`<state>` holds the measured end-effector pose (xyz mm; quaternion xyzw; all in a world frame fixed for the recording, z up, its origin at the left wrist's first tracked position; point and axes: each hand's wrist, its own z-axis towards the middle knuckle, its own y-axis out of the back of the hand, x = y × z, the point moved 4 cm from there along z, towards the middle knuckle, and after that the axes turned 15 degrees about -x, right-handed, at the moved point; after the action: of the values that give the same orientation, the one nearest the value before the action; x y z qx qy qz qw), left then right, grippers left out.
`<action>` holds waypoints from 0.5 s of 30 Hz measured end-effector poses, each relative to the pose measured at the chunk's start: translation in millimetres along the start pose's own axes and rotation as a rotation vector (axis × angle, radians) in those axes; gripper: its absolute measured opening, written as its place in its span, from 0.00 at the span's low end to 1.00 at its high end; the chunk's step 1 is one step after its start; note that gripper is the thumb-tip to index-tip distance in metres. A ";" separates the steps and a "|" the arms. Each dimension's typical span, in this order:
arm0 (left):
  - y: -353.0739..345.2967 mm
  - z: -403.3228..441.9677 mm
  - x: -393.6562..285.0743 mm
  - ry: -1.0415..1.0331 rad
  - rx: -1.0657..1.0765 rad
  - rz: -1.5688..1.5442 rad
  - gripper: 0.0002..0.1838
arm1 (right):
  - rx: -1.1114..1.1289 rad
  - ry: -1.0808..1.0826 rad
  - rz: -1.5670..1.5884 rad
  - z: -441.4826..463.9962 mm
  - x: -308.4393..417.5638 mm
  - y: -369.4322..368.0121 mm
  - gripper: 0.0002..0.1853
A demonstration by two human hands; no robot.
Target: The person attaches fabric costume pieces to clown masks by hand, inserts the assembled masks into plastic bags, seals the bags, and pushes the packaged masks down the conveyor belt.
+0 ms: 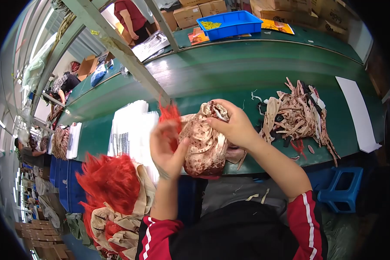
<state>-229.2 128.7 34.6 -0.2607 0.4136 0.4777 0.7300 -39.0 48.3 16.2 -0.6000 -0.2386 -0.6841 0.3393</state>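
Observation:
A beige cloth piece with dark red spots (206, 145) hangs in front of me over the table's near edge. My right hand (236, 125) pinches its gathered top, thumb and fingers closed on the fabric. At its left side is my left hand (167, 147), slightly blurred, with thumb and fingers apart. Red hair-like fibres (170, 113) show behind my left hand, beside the cloth. Lower left lies a pile of bright red fibre pieces with beige fabric (112, 184). To the right, a tangled heap of spotted cloth strips (297, 110) rests on the green table.
White plastic-wrapped sheets (130, 125) lie left of my hands. A long white board (357, 112) is at the right, above a blue stool (342, 188). Across the green surface stands a blue tray (229, 27). A metal post (125, 56) slants down ahead. Other people are farther back.

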 end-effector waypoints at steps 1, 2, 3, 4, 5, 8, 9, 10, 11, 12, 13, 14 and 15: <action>2.1 18.2 -5.8 -0.180 -0.033 0.085 0.47 | 0.069 -0.050 0.149 1.0 -0.7 -2.8 0.24; -4.1 30.4 -0.8 -0.060 0.062 -0.070 0.55 | 0.089 -0.079 0.235 -0.7 7.7 -6.4 0.26; -8.5 36.5 2.9 0.059 0.156 -0.226 0.63 | 0.093 -0.077 0.237 -0.6 8.5 -10.3 0.26; -14.2 32.3 13.5 0.313 0.353 -0.329 0.71 | 0.119 -0.071 0.303 -0.2 9.6 -14.4 0.26; -13.4 33.8 21.3 0.294 0.524 -0.180 0.67 | 0.143 -0.066 0.368 0.1 9.7 -17.2 0.26; -8.5 27.9 43.5 0.605 0.810 0.014 0.54 | 0.098 -0.021 0.184 2.5 -7.8 -9.7 0.23; 0.7 31.8 46.3 0.559 0.737 0.127 0.45 | 0.068 -0.027 0.065 2.3 -15.2 -4.9 0.21; 12.3 34.7 50.0 0.518 0.661 0.237 0.37 | 0.073 -0.102 0.085 0.8 -22.4 -1.7 0.18; 20.5 40.5 53.1 0.461 0.622 0.302 0.28 | 0.080 -0.111 0.080 -2.1 -33.4 -0.1 0.18; 29.7 44.6 54.0 0.459 0.576 0.340 0.26 | 0.025 -0.192 0.097 -5.3 -52.6 1.8 0.19; 34.6 51.2 46.8 0.456 0.527 0.379 0.24 | -0.030 -0.270 0.114 -8.4 -72.6 2.7 0.20; 47.5 55.4 57.6 0.546 0.444 0.395 0.22 | -0.037 -0.221 0.043 -10.9 -89.1 1.6 0.19; 51.8 59.1 63.4 0.546 0.347 0.353 0.24 | -0.070 -0.181 0.094 -13.6 -111.2 -2.8 0.20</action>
<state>-242.7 226.2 12.1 -0.1753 0.7066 0.4318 0.5324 -44.6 59.9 -95.2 -0.6815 -0.2159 -0.6183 0.3266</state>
